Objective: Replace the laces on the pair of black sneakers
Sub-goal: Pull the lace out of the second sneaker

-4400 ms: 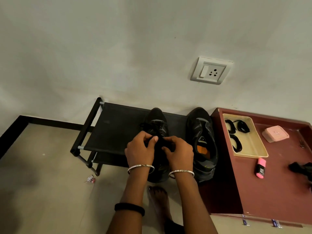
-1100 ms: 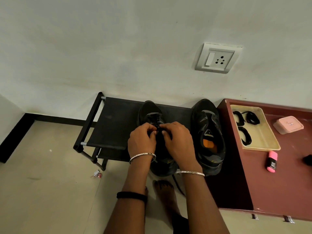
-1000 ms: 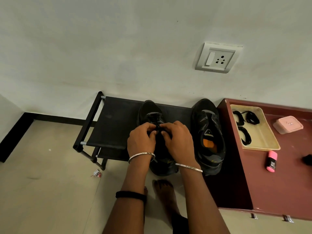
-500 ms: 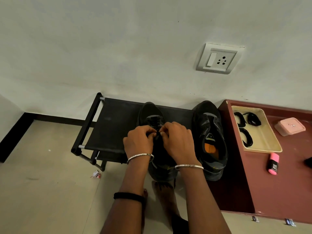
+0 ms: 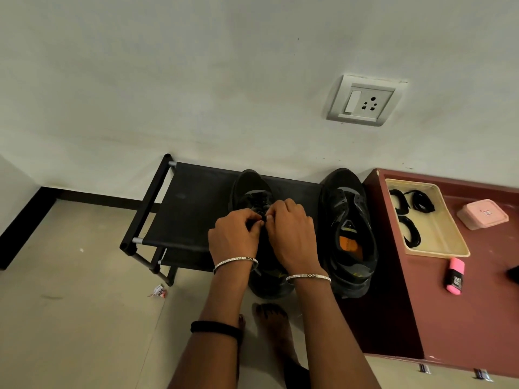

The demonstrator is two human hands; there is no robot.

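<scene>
Black sneaker (image 5: 249, 184) on the shoe rack (image 5: 191, 211): left grip (image 5: 233, 237) and right grip (image 5: 292, 234) are pinching its lace (image 5: 259, 200) with curled fingers; keeping it flat and evenly tensioned seems advisable.

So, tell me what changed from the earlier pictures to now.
Little. The left hand and right hand keep pinching the lace on the same sneaker, with only slight shifts of grip; nothing taken or let go. The other sneaker, rack, tray and pink marker stayed put.

Pale wall (image 5: 168, 80) with socket (image 5: 365, 101); beige floor (image 5: 70, 318); black rack (image 5: 193, 209); maroon cabinet (image 5: 463, 304).
</scene>
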